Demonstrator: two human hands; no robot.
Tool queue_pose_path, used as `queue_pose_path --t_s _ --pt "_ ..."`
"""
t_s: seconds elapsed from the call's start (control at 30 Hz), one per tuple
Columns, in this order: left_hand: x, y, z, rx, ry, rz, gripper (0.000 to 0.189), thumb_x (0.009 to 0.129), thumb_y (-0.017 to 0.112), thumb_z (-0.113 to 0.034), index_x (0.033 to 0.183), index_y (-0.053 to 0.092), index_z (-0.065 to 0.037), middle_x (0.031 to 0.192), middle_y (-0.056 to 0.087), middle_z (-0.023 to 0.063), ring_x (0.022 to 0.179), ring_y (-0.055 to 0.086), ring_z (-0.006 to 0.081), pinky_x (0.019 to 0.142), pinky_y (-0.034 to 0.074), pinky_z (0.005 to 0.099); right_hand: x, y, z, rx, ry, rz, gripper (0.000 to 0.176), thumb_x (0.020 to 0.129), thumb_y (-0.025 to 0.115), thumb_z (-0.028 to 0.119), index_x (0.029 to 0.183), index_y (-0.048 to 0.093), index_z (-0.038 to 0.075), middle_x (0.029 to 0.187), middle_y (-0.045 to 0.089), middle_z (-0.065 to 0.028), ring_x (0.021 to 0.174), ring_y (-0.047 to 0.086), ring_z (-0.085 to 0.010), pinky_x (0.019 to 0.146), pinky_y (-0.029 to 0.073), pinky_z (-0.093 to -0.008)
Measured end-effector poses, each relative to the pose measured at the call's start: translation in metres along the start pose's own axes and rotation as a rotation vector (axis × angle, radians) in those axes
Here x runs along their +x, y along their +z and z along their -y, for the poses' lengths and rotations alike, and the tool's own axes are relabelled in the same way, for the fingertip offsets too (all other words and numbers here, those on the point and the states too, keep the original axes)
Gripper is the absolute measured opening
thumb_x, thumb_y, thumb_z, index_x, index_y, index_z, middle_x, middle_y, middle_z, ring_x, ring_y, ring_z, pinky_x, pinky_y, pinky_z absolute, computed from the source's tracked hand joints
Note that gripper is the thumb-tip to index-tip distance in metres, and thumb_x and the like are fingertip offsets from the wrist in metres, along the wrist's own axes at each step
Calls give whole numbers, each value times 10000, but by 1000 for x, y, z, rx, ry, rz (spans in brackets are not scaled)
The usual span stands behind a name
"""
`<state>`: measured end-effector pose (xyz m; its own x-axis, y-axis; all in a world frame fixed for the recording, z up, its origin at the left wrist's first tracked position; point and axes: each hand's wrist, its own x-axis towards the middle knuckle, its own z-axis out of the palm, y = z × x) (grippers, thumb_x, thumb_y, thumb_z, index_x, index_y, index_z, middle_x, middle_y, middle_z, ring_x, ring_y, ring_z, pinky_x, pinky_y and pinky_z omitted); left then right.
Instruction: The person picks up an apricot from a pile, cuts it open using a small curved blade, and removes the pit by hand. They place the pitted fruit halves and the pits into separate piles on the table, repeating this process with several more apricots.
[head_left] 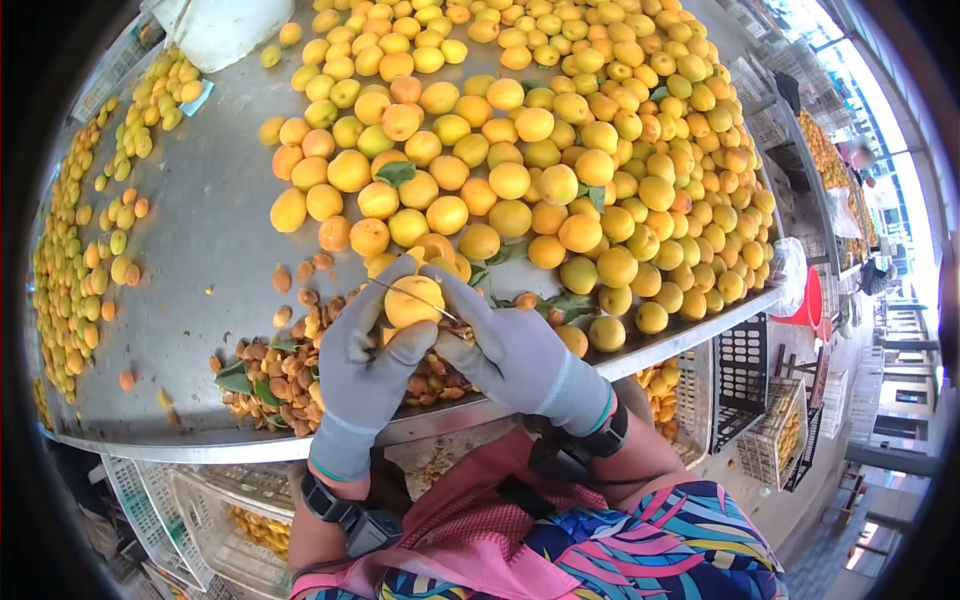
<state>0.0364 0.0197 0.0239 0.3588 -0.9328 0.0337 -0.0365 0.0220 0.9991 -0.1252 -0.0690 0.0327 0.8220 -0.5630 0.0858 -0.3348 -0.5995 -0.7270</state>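
Observation:
My left hand [368, 375], in a grey glove, holds a yellow-orange fruit [413, 301] between thumb and fingers. In my right hand [505, 345], gloved the same way, is a thin metal tool [447, 314] whose tip lies across the fruit. Both hands are close together above the front edge of a metal table [220, 190]. A large pile of whole yellow fruit [560, 185] spreads behind and to the right of them. Brown pits [285, 372] with some green leaves lie beneath and to the left of my hands.
More fruit [75, 260] lies along the table's left side. A white container [225, 30] stands at the back left. Plastic crates [245, 500] with fruit sit below the front edge, others [775, 430] at the right near a red basin [803, 298].

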Motion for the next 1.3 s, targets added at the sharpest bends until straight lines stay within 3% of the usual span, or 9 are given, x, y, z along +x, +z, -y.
queue_pose_path --t_s 0.1,0.27,0.4,0.5,0.8,0.9,1.0,1.2,1.3 --pt "3 1 4 -41 -25 13 570 858 714 -279 1295 518 29 1158 615 66 1022 589 136 907 467 272 2 1 2 -16 88 70 693 921 551 328 1471 224 63 585 569 -127 513 582 -312 467 440 -412" --pt "0 18 15 -821 -231 -68 522 877 693 -212 1305 510 25 1201 594 77 1061 573 147 919 464 274 0 11 -3 -39 11 -67 687 922 545 328 1467 228 58 565 560 -127 505 580 -309 456 436 -412" --pt "-2 12 5 -777 -294 -17 522 869 697 -163 1313 499 30 1227 584 87 1083 566 148 929 460 277 -4 3 -3 -12 9 -29 677 922 545 321 1461 239 48 559 558 -121 502 580 -306 453 435 -409" --pt "-1 7 -1 -26 5 34 550 848 710 -118 1324 483 37 1221 586 91 1073 572 144 925 463 279 -5 -6 0 -77 50 72 674 922 544 316 1459 239 46 560 560 -117 506 582 -307 452 435 -408" --pt "-2 22 11 -837 -311 -102 525 871 692 -149 1314 484 43 1187 597 104 1062 575 141 914 473 274 -3 12 0 -59 64 -48 690 921 547 299 1468 216 39 603 582 -110 531 603 -282 482 462 -389" --pt "-3 17 -1 -249 -95 -93 527 868 696 -153 1310 485 42 1176 601 103 1049 579 139 910 480 276 -4 13 3 -52 34 -82 708 918 551 302 1476 202 42 648 600 -116 544 610 -272 498 473 -376" --pt "-5 17 -3 -94 23 -138 535 863 705 -159 1308 487 45 1179 601 99 1037 580 139 901 480 272 -2 15 2 -48 37 -58 722 917 552 311 1480 191 39 682 614 -125 555 614 -270 501 473 -373" --pt "-3 22 15 -614 -239 -169 528 866 699 -167 1303 493 46 1193 597 96 1046 573 135 889 485 282 0 19 3 -9 49 -113 730 918 550 316 1480 183 29 678 610 -126 557 613 -276 497 469 -375" --pt "-3 19 3 -288 -118 -126 514 871 694 -174 1294 501 44 1192 592 94 1046 570 136 885 482 277 -1 18 6 -54 64 -67 749 912 551 321 1482 164 26 691 613 -136 561 614 -285 505 472 -381"
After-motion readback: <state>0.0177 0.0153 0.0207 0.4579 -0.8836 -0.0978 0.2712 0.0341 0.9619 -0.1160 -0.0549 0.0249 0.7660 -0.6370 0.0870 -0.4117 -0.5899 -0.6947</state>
